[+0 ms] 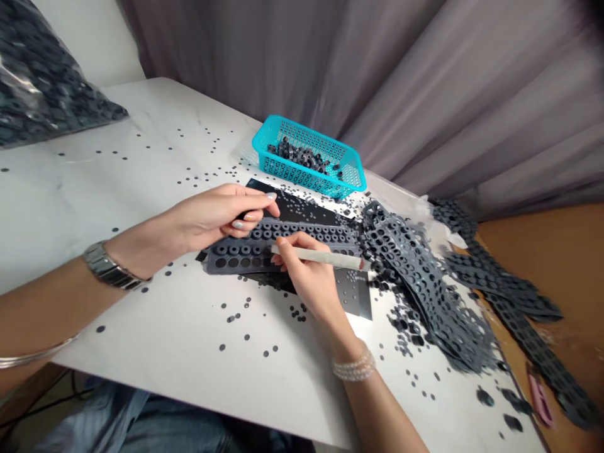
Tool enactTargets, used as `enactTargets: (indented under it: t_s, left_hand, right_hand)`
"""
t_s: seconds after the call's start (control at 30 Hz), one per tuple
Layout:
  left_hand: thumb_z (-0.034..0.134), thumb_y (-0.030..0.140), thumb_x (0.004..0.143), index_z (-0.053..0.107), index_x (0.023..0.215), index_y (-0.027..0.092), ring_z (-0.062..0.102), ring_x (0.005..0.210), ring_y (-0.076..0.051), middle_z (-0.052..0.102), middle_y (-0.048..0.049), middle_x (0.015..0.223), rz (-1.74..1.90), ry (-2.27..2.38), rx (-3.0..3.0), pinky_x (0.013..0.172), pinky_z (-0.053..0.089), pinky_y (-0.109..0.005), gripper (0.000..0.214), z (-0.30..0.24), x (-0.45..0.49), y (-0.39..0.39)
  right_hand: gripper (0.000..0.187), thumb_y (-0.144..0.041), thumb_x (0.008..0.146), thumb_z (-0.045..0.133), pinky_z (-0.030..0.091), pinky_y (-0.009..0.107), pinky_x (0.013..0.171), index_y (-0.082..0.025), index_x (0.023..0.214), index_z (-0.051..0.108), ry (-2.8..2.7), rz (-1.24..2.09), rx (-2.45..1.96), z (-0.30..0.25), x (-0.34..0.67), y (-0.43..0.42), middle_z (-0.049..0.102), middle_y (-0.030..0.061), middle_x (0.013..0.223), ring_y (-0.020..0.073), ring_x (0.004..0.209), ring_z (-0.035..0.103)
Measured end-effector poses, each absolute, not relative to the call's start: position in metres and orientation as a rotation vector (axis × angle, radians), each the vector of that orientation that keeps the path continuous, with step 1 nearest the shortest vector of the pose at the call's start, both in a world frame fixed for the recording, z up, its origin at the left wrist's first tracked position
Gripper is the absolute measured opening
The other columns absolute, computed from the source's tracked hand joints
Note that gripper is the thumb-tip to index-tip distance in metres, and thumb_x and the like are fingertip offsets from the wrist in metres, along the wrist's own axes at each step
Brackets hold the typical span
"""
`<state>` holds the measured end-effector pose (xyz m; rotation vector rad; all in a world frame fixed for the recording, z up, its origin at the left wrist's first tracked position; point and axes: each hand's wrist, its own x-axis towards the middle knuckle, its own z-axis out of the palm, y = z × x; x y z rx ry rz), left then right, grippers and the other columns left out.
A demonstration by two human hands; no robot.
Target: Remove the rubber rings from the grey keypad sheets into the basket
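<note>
My right hand (309, 274) grips a slim whitish pen-like stick (325, 257) with a reddish end pointing right. Its other end is over a dark grey rubber strip (285, 238) with rows of round ringed holes. Above the strip's left part is my left hand (226, 211), its fingers curled with thumb and forefinger together; what they hold, if anything, is hidden. Beneath the strip lies a black mat (361, 292), scattered with small dark discs. Part of the strip is covered by both hands.
A turquoise basket (309, 179) of small black rings stands behind the mat. Punched grey strips (415, 270) pile up at right, some hanging past the table edge near a pink-handled tool (539, 396). A clear bag (42, 75) of dark parts sits back left. Discs dot the white table (174, 352).
</note>
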<state>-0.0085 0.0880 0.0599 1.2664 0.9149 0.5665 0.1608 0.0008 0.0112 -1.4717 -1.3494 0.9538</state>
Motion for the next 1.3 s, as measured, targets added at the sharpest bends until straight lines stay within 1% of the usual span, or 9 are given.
enactTargets:
  t_s: [0.13,0.2,0.37,0.67,0.77,0.87,1.0,1.13,1.3]
  left_hand:
    - [0.049,0.031,0.089,0.071,0.111,0.023,0.046,0.055,-0.012,0.061,-0.0013,0.073,0.387,1.07,1.968,0.051,0.031,-0.026,0.032,0.057,-0.018,0.081]
    - [0.044,0.033,0.091,0.071,0.114,0.025,0.056,0.069,-0.016,0.069,-0.0034,0.088,0.342,1.135,2.128,0.06,0.037,-0.027,0.036,0.05,-0.022,0.074]
    - [0.055,0.044,0.087,0.073,0.108,0.027,0.06,0.076,-0.021,0.07,-0.0032,0.083,0.283,1.213,2.399,0.068,0.038,-0.03,0.033,0.032,-0.026,0.061]
    - [0.055,0.027,0.084,0.069,0.076,0.022,0.05,0.058,-0.016,0.059,-0.0004,0.063,0.37,1.179,2.438,0.058,0.03,-0.029,0.017,0.027,-0.017,0.057]
    - [0.057,0.027,0.085,0.068,0.068,0.022,0.037,0.048,-0.011,0.045,0.0035,0.052,0.241,1.012,2.265,0.051,0.024,-0.029,0.021,0.038,-0.02,0.057]
    - [0.07,0.033,0.079,0.073,0.078,0.021,0.033,0.047,-0.009,0.04,0.0044,0.053,0.301,0.956,1.893,0.045,0.022,-0.026,0.013,0.05,-0.026,0.062]
    - [0.077,0.025,0.074,0.071,0.078,0.018,0.034,0.047,-0.005,0.048,0.0018,0.062,0.665,0.973,1.17,0.039,0.025,-0.019,0.01,0.049,-0.033,0.075]
    - [0.071,0.008,0.077,0.067,0.078,0.012,0.046,0.053,-0.004,0.062,-0.0078,0.082,0.672,0.888,0.633,0.04,0.038,-0.013,0.006,0.036,-0.033,0.084]
    - [0.063,0.0,0.082,0.067,0.083,0.006,0.059,0.064,-0.009,0.066,-0.0167,0.095,0.673,0.833,0.424,0.043,0.046,-0.013,0.007,0.033,-0.027,0.081]
  right_hand:
    - [0.032,-0.044,0.09,0.058,0.039,0.024,0.052,-0.019,0.07,0.061,-1.456,0.896,-1.506,0.007,0.157,0.001,0.068,0.0013,0.064,0.0121,0.054,0.055]
    - [0.032,-0.044,0.091,0.057,0.039,0.024,0.052,-0.019,0.07,0.061,-1.463,0.88,-1.512,0.008,0.158,0.001,0.068,0.0013,0.064,0.0122,0.054,0.056]
    - [0.031,-0.042,0.09,0.057,0.037,0.024,0.051,-0.019,0.069,0.061,-1.504,0.861,-1.532,0.011,0.157,0.001,0.066,0.0006,0.062,0.0115,0.052,0.054]
    - [0.029,-0.035,0.092,0.055,0.036,0.024,0.053,-0.019,0.069,0.061,-1.597,0.763,-1.544,0.014,0.153,0.0,0.061,-0.0016,0.059,0.01,0.05,0.048]
    - [0.026,-0.031,0.092,0.054,0.034,0.024,0.054,-0.019,0.069,0.059,-1.626,0.707,-1.541,0.015,0.151,0.001,0.059,-0.0026,0.059,0.0094,0.051,0.046]
    - [0.023,-0.028,0.091,0.054,0.034,0.024,0.054,-0.02,0.07,0.059,-1.633,0.667,-1.541,0.013,0.149,0.004,0.059,-0.0024,0.06,0.0098,0.053,0.048]
    - [0.028,-0.036,0.092,0.056,0.037,0.025,0.055,-0.02,0.069,0.059,-1.52,0.772,-1.501,0.009,0.153,0.007,0.061,-0.0015,0.06,0.0111,0.053,0.051]
    - [0.03,-0.041,0.092,0.056,0.043,0.025,0.061,-0.02,0.072,0.06,-1.342,0.808,-1.433,0.01,0.16,0.006,0.066,0.0002,0.067,0.0136,0.062,0.059]
    - [0.03,-0.04,0.092,0.057,0.038,0.026,0.06,-0.02,0.07,0.061,-1.424,0.714,-1.478,0.012,0.164,0.007,0.065,-0.0007,0.067,0.0128,0.061,0.055]
